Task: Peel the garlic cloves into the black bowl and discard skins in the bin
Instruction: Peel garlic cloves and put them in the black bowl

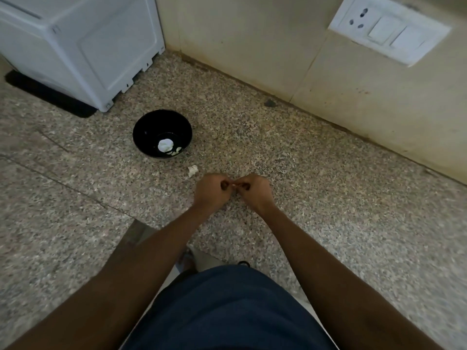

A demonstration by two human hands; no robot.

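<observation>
A black bowl (162, 133) stands on the speckled granite counter (328, 198), left of and beyond my hands. Inside it lie a white garlic bulb (165, 145) and a few pale cloves (177, 150). My left hand (212, 192) and my right hand (254, 192) meet above the counter, fingers curled. Between their fingertips they pinch a small pale garlic clove (234, 185), mostly hidden by the fingers. A scrap of white garlic skin (192, 170) lies on the counter between the bowl and my left hand. No bin is in view.
A white appliance (80, 46) on a black mat (50, 94) stands at the back left. A beige wall with a white socket and switch plate (389, 29) runs along the back right. The counter's front edge is near my body.
</observation>
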